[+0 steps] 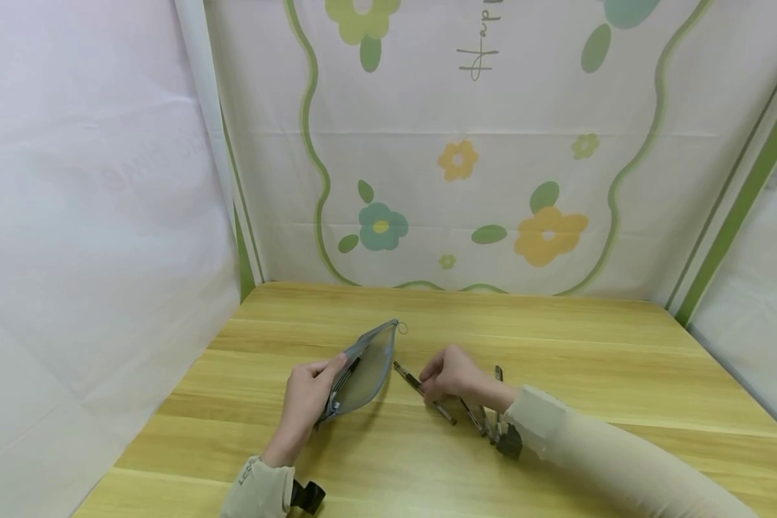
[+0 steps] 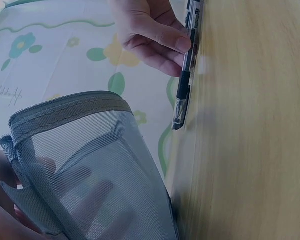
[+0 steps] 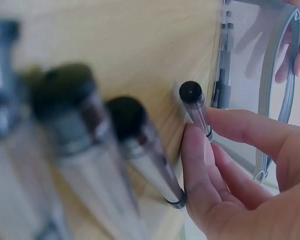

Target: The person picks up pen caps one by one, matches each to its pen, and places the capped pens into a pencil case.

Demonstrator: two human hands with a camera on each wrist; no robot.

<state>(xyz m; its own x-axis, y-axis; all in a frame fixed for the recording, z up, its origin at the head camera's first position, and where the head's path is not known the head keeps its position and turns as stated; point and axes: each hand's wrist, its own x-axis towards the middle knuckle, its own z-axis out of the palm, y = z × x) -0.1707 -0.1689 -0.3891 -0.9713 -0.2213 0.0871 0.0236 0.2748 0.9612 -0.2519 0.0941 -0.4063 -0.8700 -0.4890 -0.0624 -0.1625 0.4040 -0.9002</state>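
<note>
My left hand (image 1: 306,397) grips a grey mesh zip pouch (image 1: 374,370) by its edge, thumb on top, and its mouth gapes toward the right. Inside the pouch lie dark pens (image 3: 223,75), seen through the mesh in the right wrist view. Right of the pouch, my right hand (image 1: 456,374) pinches a clear-barrelled pen (image 2: 185,82) with a black grip between thumb and fingers. That pen slants low over the wooden table, apart from the pouch; whether it touches the tabletop I cannot tell. Through the mesh, left fingers (image 2: 92,200) show in the left wrist view.
Several more pens (image 3: 152,160) lie on the wooden table (image 1: 388,475), partly under my right forearm. Black wrist-worn devices (image 1: 307,496) sit by both cuffs. White cloth walls (image 1: 388,173) with printed flowers enclose the table at the back and sides.
</note>
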